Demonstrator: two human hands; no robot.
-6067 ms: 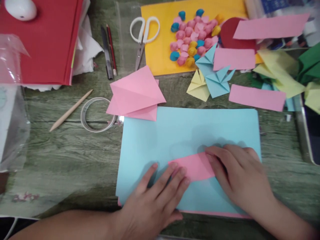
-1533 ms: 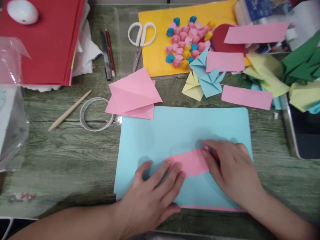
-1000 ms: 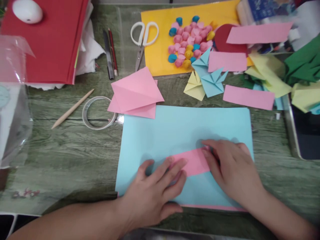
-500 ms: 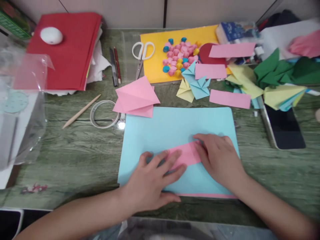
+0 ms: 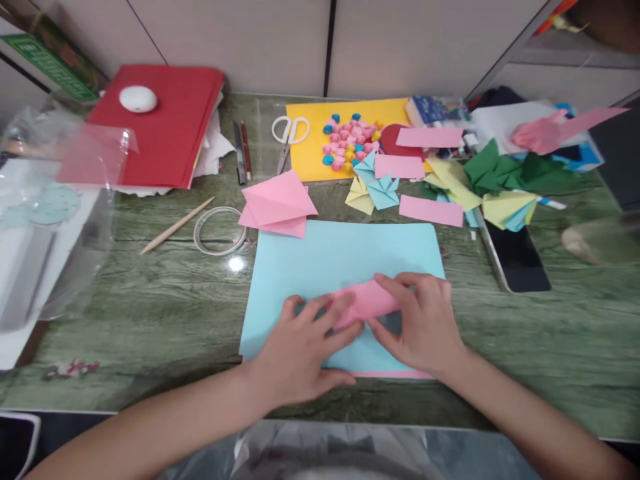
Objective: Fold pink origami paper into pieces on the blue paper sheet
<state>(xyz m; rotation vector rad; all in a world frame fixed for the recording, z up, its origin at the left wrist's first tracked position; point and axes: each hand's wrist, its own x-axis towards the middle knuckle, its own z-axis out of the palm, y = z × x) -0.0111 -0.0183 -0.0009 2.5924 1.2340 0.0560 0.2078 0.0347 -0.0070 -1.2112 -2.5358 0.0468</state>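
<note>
A pink paper strip [image 5: 369,300] lies slanted on a sheet of light blue paper [image 5: 320,257]. My left hand [image 5: 303,347] rests with spread fingers, and several of its fingertips press the strip's left end. At the right end, my right hand [image 5: 423,323] has its index finger on the upper edge and its thumb at the lower edge, holding the strip between them. Part of the strip is hidden under my fingers. A pink edge shows below the blue sheet. Pink paper squares [image 5: 277,203] overlap the blue sheet's upper left corner.
Behind are white scissors [image 5: 291,130], pink strips [image 5: 431,211] and folded blue and yellow pieces [image 5: 384,192]. Small coloured pieces [image 5: 347,143] lie on yellow paper [image 5: 305,160]. A tape roll [image 5: 220,231] and wooden stick [image 5: 177,225] are left; a phone [image 5: 523,260] is right.
My right thumb has moved down and left to the strip's lower edge, and the index finger left along its top. The left hand stays on the strip. The view has tilted up.
</note>
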